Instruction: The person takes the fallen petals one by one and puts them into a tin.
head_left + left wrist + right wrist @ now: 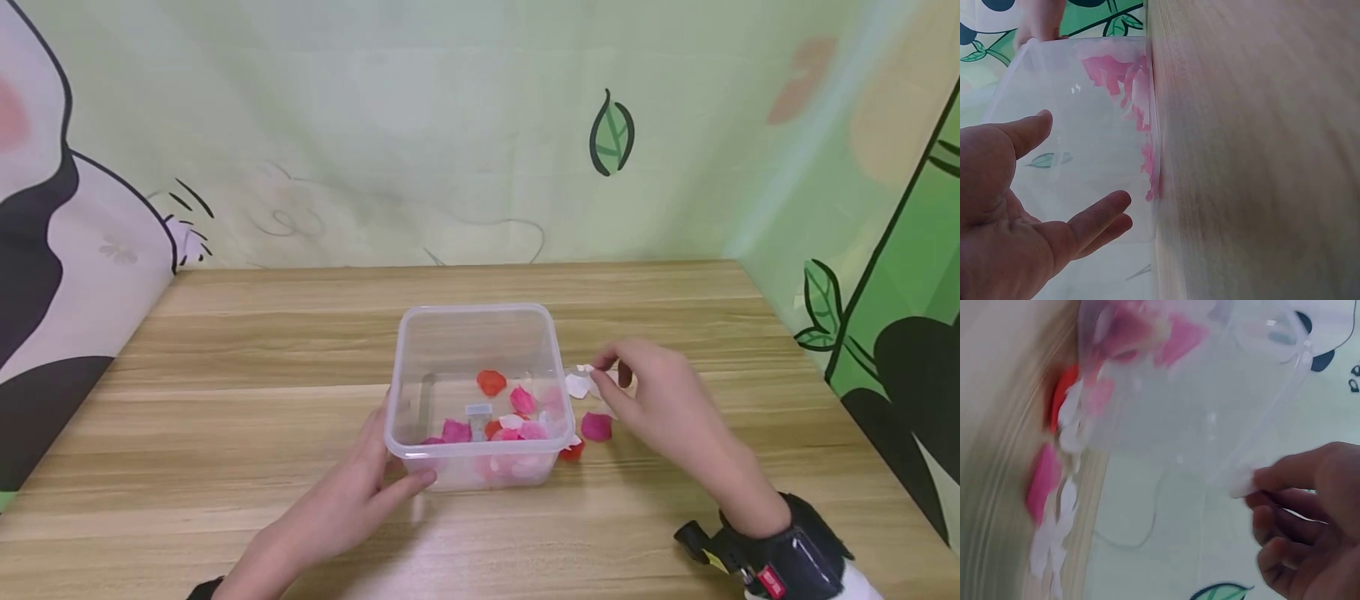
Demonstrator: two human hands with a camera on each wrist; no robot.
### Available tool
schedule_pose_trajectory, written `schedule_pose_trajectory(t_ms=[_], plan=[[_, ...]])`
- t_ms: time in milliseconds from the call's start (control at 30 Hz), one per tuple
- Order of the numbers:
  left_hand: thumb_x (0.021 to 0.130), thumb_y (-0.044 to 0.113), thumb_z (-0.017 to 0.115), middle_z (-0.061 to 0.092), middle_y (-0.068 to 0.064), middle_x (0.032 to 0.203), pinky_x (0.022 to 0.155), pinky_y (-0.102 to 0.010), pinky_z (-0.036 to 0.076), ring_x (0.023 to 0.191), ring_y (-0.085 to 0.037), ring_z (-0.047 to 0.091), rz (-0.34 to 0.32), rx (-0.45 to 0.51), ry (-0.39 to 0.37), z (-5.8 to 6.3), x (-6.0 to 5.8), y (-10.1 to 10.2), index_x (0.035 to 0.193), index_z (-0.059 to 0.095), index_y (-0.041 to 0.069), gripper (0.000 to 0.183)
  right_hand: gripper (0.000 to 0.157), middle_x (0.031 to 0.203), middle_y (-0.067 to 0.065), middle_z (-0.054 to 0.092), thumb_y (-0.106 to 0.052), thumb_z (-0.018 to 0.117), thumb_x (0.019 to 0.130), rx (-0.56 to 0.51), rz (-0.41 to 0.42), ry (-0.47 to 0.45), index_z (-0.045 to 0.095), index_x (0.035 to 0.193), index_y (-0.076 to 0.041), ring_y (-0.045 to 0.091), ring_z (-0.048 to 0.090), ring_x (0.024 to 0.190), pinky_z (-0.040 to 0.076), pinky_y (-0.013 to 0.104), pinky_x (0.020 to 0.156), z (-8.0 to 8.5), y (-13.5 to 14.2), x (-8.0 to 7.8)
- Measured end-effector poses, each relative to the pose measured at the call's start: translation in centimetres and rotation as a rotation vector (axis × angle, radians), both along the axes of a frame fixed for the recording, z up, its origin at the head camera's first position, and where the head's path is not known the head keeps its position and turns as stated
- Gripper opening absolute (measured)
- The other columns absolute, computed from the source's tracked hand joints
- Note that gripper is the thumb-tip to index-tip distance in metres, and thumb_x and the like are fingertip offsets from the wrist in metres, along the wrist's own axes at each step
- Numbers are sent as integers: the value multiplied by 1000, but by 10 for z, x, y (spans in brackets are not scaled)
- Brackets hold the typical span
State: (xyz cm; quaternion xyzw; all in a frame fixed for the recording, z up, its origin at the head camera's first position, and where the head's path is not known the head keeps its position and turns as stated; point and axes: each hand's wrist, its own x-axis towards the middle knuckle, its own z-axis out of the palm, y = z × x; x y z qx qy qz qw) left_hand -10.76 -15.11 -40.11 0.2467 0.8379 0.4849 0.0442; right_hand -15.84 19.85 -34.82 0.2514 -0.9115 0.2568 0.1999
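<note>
A clear plastic container [480, 462] without a lid holds red, pink and white petals [517, 429]. My left hand [348, 492] steadies its near left corner, thumb at the front wall and fingers along the left side; the left wrist view shows these fingers [1100, 222] fairly straight and spread. Just beyond the container's right side, my right hand [660, 400] pinches a white petal [1242, 484] between thumb and forefinger. Below it on the table lie a magenta petal [597, 427], a red petal [572, 452] and white petals [577, 385].
The wooden table [262, 350] ends at a green printed backdrop [450, 150] behind and at both sides. A black wrist strap with a device [795, 550] sits on my right forearm.
</note>
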Motion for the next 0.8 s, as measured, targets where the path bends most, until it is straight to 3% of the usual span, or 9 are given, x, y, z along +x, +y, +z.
schedule_pose_trajectory(t_ms=[200,367,467,600,700,800], plan=[[98,13,72,34,-6,154,97,-38,55,122,-25,58,-8,13,7,0,0,0,166,-3,34,103,22,84,-7,66,4,82,81,-161,111,176,74,95,-11,8,53,70,39,16,54,5,-14,12],[98,15,72,34,-7,154,96,-38,55,120,-25,59,-3,4,4,0,0,-1,165,-3,35,103,27,88,-3,68,5,83,78,-255,291,220,73,98,-10,11,55,71,43,15,58,2,-24,17],[98,16,72,34,-7,155,96,-37,55,118,-22,60,3,-8,11,-1,0,-1,165,-4,35,103,24,89,0,69,3,83,80,-270,358,220,73,98,-9,14,57,72,45,15,58,-1,-28,17],[98,14,72,33,-6,155,98,-38,55,121,-24,59,-4,-3,26,-1,0,-1,166,-3,34,103,13,92,-1,71,-11,81,90,-256,359,203,73,100,-9,15,60,76,46,15,60,-2,-29,18],[98,13,72,33,-6,156,98,-38,55,121,-26,58,-7,2,32,-1,0,-1,166,-3,33,104,16,92,-1,70,-11,82,89,-252,323,208,73,102,-8,15,59,77,45,15,61,-1,-27,18],[98,13,72,32,-7,157,98,-38,55,122,-27,58,-3,-5,37,-1,0,-1,166,-4,33,104,25,89,-2,68,2,82,80,-246,261,228,73,101,-8,13,57,75,42,16,60,3,-23,17]])
